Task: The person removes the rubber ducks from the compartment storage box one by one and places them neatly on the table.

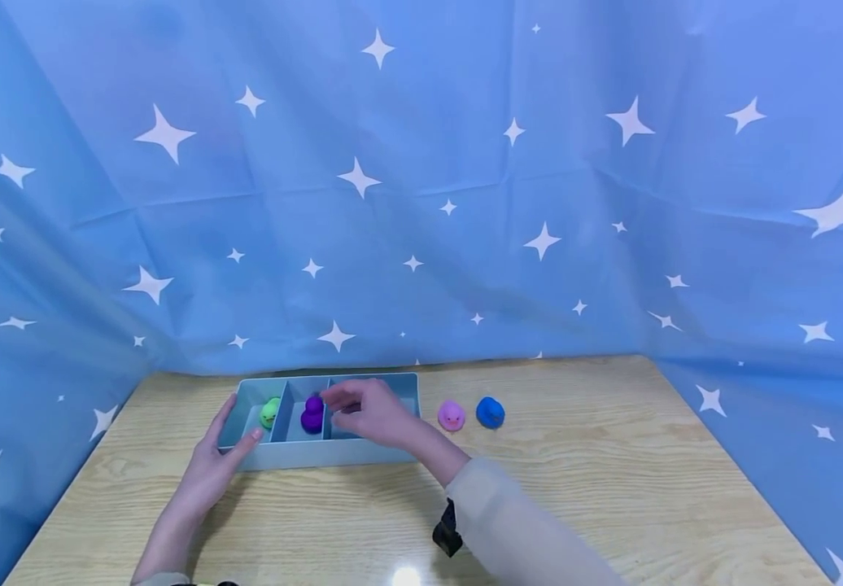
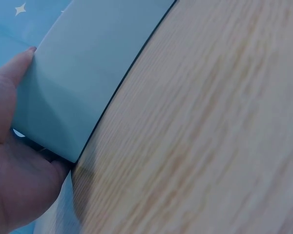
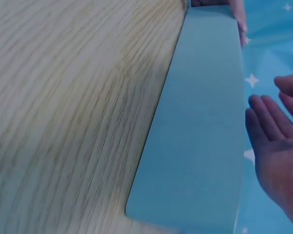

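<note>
A light blue box [image 1: 319, 456] with three compartments stands on the table. My left hand [image 1: 209, 470] grips its left end, the thumb on the front rim and the fingers along the end wall. In the left wrist view that hand [image 2: 22, 183] wraps the box's corner. A green rubber duck [image 1: 270, 413] sits in the left compartment and a purple rubber duck [image 1: 312, 415] in the middle one. Over the right compartment hovers my right hand [image 1: 377, 413], fingertips close to the purple duck. The right wrist view shows this hand [image 3: 278, 151] holding nothing, fingers loosely bent.
To the right of the box, a pink rubber duck [image 1: 452, 416] and a blue rubber duck [image 1: 491, 413] sit side by side on the wooden table [image 1: 597, 488]. A blue curtain [image 1: 436, 203] with white stars hangs along the table's back and sides.
</note>
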Tool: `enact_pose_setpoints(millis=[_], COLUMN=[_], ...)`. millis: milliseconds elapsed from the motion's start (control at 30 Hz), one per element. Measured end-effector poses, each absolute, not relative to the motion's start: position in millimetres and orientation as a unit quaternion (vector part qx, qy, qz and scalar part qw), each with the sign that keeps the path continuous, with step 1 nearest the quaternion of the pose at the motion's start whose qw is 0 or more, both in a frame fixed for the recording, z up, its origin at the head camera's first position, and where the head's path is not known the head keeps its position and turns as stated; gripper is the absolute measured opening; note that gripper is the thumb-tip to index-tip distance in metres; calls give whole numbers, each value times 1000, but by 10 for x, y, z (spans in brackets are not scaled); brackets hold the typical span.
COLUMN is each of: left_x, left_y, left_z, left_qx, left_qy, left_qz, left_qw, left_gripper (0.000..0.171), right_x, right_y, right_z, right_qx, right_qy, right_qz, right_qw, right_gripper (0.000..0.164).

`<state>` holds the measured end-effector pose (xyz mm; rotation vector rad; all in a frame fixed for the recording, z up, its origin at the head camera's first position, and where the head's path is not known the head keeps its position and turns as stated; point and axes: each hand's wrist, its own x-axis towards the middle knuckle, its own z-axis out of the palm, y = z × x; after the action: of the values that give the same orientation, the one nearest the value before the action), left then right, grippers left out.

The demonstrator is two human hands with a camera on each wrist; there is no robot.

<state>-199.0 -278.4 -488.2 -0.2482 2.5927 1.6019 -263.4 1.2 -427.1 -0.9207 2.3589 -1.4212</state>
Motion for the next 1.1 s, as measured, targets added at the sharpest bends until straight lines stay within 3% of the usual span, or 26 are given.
enact_pose_setpoints(millis=[567, 1100], left_x=[-2005, -1999], left_y=[-2778, -2791], left_z=[-4883, -4888], left_qx=[-84, -85], left_qy=[844, 840], left_qz=[527, 535], left_qw=[48, 41], left_gripper=[92, 92], right_x=[-2676, -2798], right_y=[-425, -570], right_z=[-4215, -4285], right_qx=[-321, -293], right_qy=[852, 903], right_qz=[-395, -307], right_qw=[117, 60], right_gripper=[46, 41])
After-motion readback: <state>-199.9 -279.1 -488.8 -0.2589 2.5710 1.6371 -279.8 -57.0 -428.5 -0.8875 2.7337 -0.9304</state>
